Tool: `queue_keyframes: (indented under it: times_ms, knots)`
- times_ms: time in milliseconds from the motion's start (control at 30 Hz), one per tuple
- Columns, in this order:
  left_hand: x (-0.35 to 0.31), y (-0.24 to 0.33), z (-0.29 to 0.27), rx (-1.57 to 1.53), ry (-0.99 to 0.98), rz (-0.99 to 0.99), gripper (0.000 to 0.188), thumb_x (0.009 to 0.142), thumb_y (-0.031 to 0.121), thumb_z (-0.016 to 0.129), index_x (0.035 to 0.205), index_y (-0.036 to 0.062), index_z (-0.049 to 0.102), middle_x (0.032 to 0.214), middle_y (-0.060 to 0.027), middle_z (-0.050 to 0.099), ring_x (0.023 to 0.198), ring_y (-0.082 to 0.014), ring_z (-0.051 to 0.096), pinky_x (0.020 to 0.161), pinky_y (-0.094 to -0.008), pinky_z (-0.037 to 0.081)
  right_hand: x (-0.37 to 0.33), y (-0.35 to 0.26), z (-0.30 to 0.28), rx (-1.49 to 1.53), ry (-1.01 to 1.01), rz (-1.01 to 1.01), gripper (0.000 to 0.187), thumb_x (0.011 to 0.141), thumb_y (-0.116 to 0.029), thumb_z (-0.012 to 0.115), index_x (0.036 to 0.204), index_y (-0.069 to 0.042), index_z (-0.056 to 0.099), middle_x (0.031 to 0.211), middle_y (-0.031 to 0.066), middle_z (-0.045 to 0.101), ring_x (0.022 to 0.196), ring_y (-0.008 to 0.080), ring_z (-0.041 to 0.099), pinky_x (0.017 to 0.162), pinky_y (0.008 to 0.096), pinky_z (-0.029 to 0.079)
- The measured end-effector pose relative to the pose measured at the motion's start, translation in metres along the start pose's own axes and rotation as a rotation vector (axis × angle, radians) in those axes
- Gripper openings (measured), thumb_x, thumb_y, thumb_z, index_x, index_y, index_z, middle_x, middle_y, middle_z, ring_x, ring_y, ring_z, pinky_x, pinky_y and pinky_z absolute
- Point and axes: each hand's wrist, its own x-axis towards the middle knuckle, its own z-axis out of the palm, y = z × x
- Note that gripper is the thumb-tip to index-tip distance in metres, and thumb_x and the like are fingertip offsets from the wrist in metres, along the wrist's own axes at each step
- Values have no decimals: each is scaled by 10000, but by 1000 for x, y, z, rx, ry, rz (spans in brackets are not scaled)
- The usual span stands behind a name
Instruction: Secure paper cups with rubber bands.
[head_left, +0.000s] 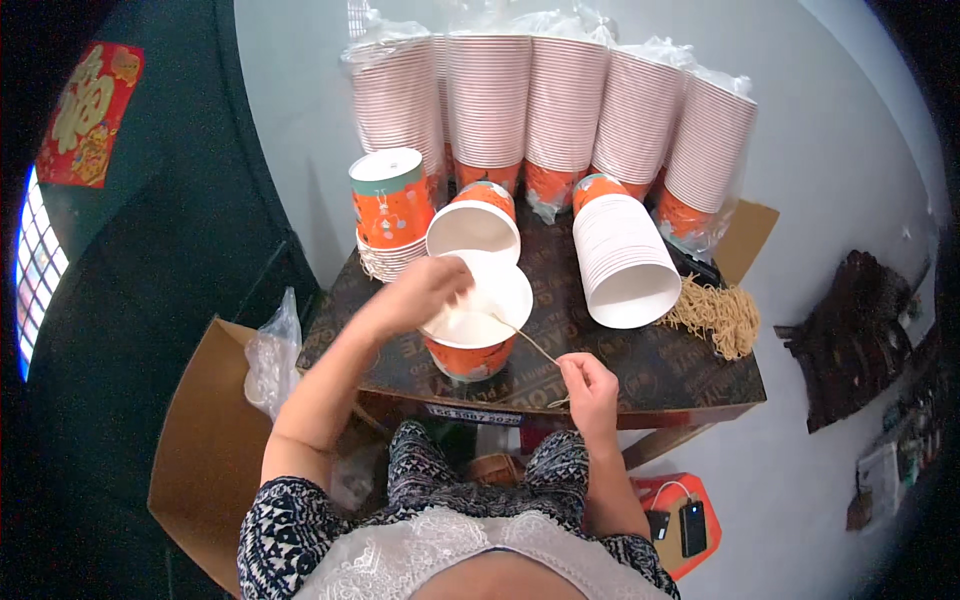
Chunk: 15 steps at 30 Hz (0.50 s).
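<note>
At ten o'clock, a red sign [90, 115] bears a large gold character with colourful figures beside it. At six o'clock, a strip label [472, 415] on the front edge of the tabletop [665, 375] carries a row of digits. Pale block capitals, partly covered, run across the tabletop's dark surface, notably toward four and seven o'clock. On the cup [470, 361] at six o'clock, any lettering is too small to tell.
</note>
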Motion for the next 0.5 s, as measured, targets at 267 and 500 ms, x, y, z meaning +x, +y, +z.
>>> queue_keyframes:
  times_ms: [267, 500]
  knots:
    - [-34, -49, -41, 730, 33, 272, 278, 760, 7, 665, 1027, 79, 652, 1501, -100, 421, 1323, -445, 380, 1099, -541, 345, 5, -12, -28, 221, -205, 278, 251, 950, -188, 583, 879, 36, 671, 639, -39, 505, 560, 34, 410, 495, 220, 307]
    - [-65, -12, 0, 588, 110, 394, 174, 718, 86, 741, 841, 74, 619, 889, -95, 648, 1053, -309, 604, 1069, -528, 360, 8, -47, -17, 572, -227, 178, 246, 984, -149, 536, 898, 62, 628, 604, -32, 450, 528, 35, 354, 484, 207, 265]
